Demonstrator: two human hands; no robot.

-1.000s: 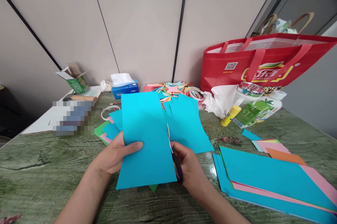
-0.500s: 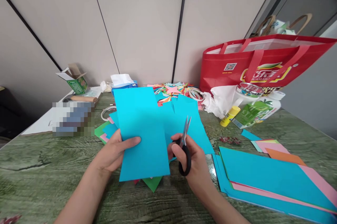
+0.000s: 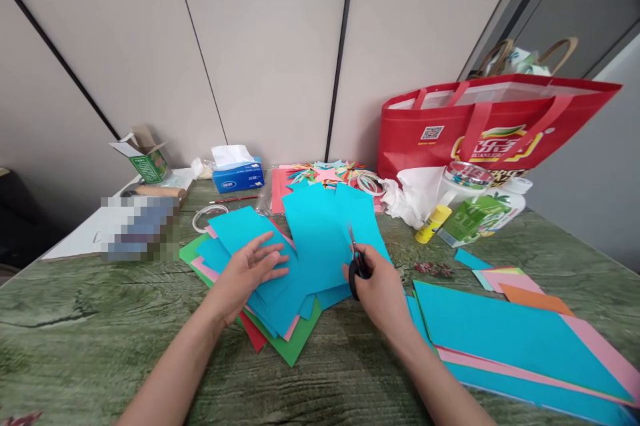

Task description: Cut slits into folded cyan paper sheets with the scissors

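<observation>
Green wood-grain table [image 3: 65, 339], pale wall panels [image 3: 270, 46] behind

Left hand [image 3: 253, 266]: fingers spread apart, over the paper pile [image 3: 237, 226] at left; whether they touch it cannot be told.

Right hand [image 3: 383, 279]: closed around the black handles of the scissors [image 3: 354, 278]; blades slightly blurred, pointing toward the wall.

Paper pile: loosely fanned, blue uppermost, with pink, red and green edges showing from beneath.

Blue sheets [image 3: 317, 239], centre: overlapping, just beside the pile, under the scissors.

Paper stack [image 3: 505, 323], right: large blue sheet on top, pink and green edges below; orange strip [image 3: 535, 299] along its far edge.

Rear, left to right: blue tissue box [image 3: 237, 178]; multicoloured folded-paper pieces [image 3: 327, 175]; crumpled white tissue [image 3: 410, 196]; yellow glue stick [image 3: 433, 224]; green carton [image 3: 473, 221]; red bag [image 3: 415, 146] standing near the panels.
</observation>
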